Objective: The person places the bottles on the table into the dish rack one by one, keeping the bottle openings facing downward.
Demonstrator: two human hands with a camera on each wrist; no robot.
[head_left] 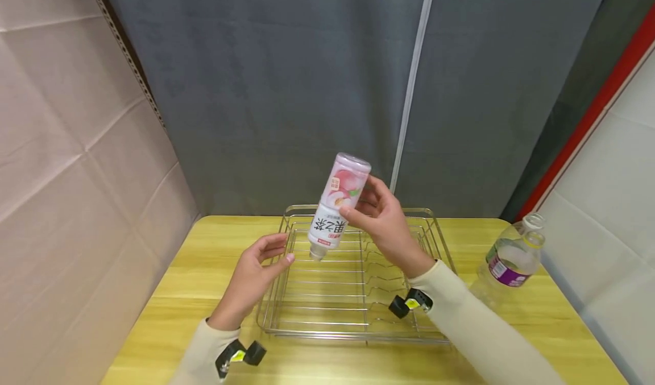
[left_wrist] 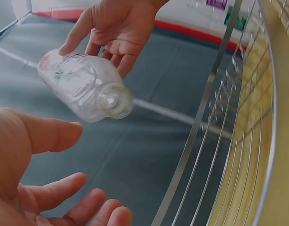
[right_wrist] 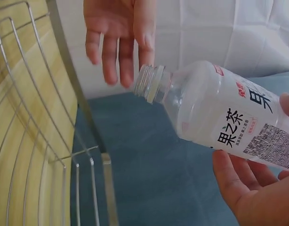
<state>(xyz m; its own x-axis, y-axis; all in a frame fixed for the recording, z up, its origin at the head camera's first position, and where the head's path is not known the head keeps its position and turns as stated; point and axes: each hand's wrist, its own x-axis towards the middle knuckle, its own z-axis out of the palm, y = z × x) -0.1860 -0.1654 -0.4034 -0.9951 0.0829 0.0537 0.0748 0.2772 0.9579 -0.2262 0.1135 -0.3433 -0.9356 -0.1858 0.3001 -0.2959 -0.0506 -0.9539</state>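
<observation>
My right hand (head_left: 381, 220) grips a clear plastic bottle (head_left: 340, 197) with a pink peach label, tilted with its uncapped neck pointing down and left. The bottle is held above a wire dish rack (head_left: 317, 294). In the right wrist view, the bottle's threaded mouth (right_wrist: 147, 84) has no cap on it. My left hand (head_left: 256, 274) hovers by the rack's left side, fingers apart and relaxed, holding nothing. Seen from the left wrist, a gap separates the left fingers (left_wrist: 64, 188) from the bottle.
Two more clear bottles stand close together on the right of the wooden table (head_left: 204, 260), one with a purple label (head_left: 506, 271), the other behind it (head_left: 532, 221). A grey curtain (head_left: 286, 100) hangs behind the table. White cloth walls (head_left: 77, 203) close off both sides.
</observation>
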